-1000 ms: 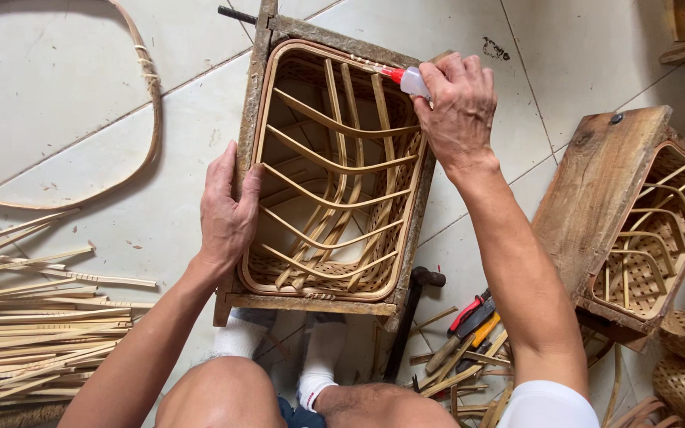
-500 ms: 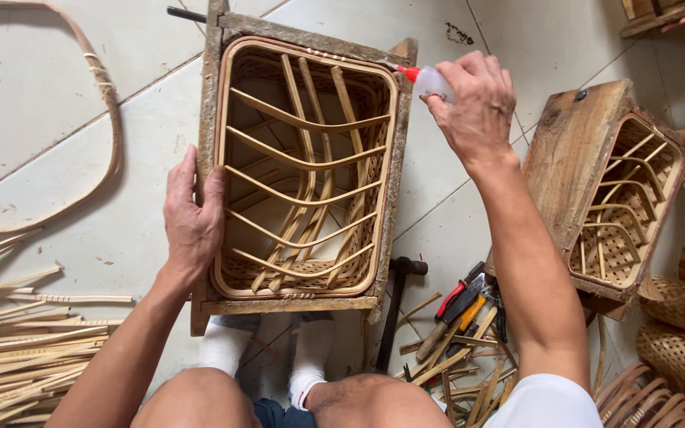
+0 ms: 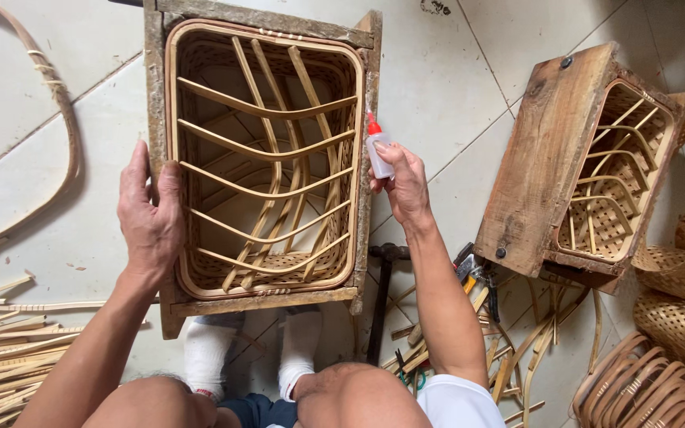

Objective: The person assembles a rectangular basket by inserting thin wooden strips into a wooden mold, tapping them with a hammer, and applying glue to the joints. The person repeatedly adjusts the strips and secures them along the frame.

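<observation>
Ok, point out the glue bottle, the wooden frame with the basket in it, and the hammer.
Glue bottle (image 3: pixel 378 154), head view, on its white body below the red tip.
Wooden frame (image 3: pixel 154 95), head view, on its left side board.
Hammer (image 3: pixel 380 305), head view, on the dark handle by the person's right forearm.

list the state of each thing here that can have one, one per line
glue bottle: upright, red tip up, held in right hand
wooden frame: open side up, woven basket set inside it
left hand: flat on the frame's left edge
second wooden frame: tipped on the floor, basket inside
bamboo strips: lying loose on the floor
hammer: lying on the floor
</observation>
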